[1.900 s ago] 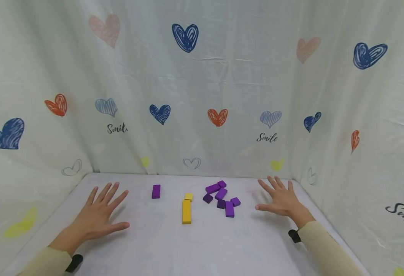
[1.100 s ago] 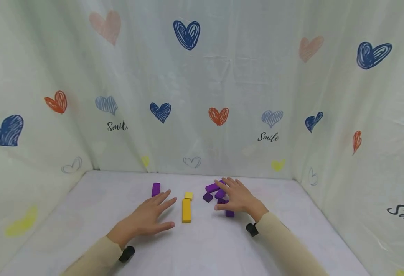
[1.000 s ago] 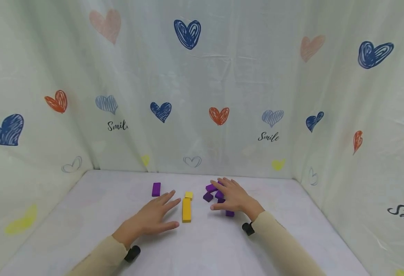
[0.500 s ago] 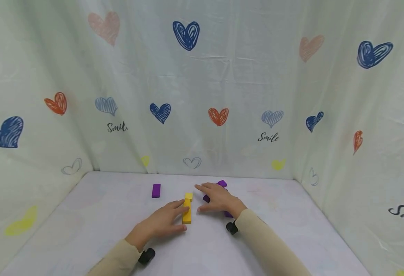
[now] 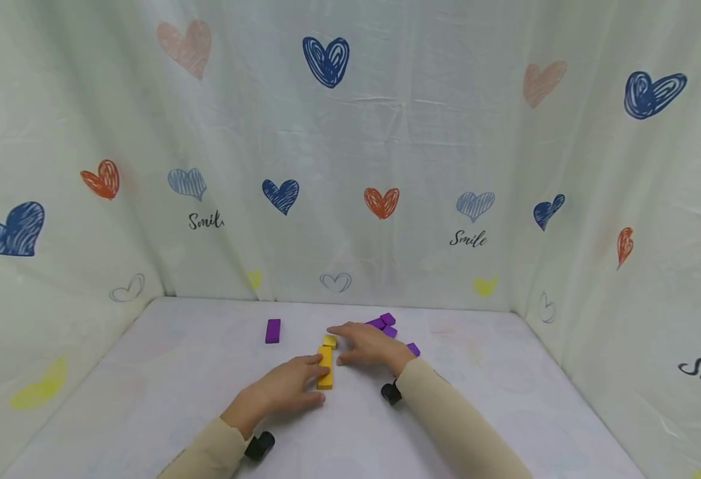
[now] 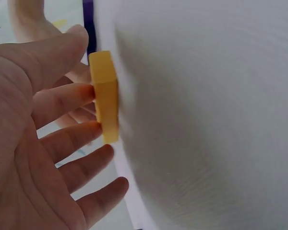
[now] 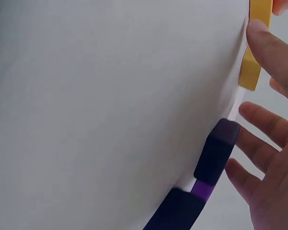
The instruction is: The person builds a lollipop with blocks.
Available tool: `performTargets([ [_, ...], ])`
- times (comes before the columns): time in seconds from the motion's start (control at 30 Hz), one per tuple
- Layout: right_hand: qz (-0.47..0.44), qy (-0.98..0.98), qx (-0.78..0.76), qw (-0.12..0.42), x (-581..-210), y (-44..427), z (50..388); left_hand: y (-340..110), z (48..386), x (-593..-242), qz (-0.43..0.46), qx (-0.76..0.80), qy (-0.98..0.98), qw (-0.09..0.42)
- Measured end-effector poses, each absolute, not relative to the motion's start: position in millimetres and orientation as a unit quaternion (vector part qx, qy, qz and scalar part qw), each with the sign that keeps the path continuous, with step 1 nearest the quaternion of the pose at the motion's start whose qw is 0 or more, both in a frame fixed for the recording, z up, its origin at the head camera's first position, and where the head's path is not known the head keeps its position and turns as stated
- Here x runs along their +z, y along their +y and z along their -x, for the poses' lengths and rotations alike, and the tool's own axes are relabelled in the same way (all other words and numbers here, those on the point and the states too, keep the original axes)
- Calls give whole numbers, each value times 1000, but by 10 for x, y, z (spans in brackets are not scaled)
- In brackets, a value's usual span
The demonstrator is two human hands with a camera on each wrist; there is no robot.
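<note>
In the head view, a long yellow block [image 5: 325, 380] lies on the white table with a small yellow block [image 5: 329, 341] at its far end. My left hand [image 5: 284, 389] has two fingertips on the long block; its thumb stays off the block's near end, as the left wrist view also shows. My right hand [image 5: 369, 346] hovers just right of the small yellow block, index finger past its far side and thumb to its right, fingers loosely spread. Whether it touches is unclear. Behind and under that hand lie several purple blocks [image 5: 389, 319], partly hidden.
A single purple block [image 5: 273, 331] lies apart at the back left of the table [image 5: 164, 399]. One more purple piece [image 5: 413, 348] shows right of my right wrist. A curtain [image 5: 338, 133] printed with hearts encloses the table at the back and sides.
Both hands have come inward from the table's sides to the yellow blocks. The left fingertips have come down onto the long one; the right hand has passed over the purple pile. The blocks look unmoved.
</note>
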State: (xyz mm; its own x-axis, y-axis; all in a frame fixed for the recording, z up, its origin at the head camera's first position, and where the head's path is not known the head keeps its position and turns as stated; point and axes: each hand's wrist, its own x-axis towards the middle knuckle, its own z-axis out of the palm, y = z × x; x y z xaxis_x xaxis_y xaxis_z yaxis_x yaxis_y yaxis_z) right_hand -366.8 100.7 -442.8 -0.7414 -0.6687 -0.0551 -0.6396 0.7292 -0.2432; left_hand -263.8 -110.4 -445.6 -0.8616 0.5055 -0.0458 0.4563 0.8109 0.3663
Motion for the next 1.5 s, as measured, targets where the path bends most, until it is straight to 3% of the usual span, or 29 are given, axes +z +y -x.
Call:
performTargets([
  [0.67,341,936,-82,35,-4468,772,3706,-1166,2580,-4451,-272,201,941,23],
  [1.2,300,944,-126,56,-4476,807,3644,-1131,2546,-4455,-230,239,940,83],
  [1.5,298,938,-164,70,-4431,887,3526,-1116,2428,-4400,-253,224,938,82],
])
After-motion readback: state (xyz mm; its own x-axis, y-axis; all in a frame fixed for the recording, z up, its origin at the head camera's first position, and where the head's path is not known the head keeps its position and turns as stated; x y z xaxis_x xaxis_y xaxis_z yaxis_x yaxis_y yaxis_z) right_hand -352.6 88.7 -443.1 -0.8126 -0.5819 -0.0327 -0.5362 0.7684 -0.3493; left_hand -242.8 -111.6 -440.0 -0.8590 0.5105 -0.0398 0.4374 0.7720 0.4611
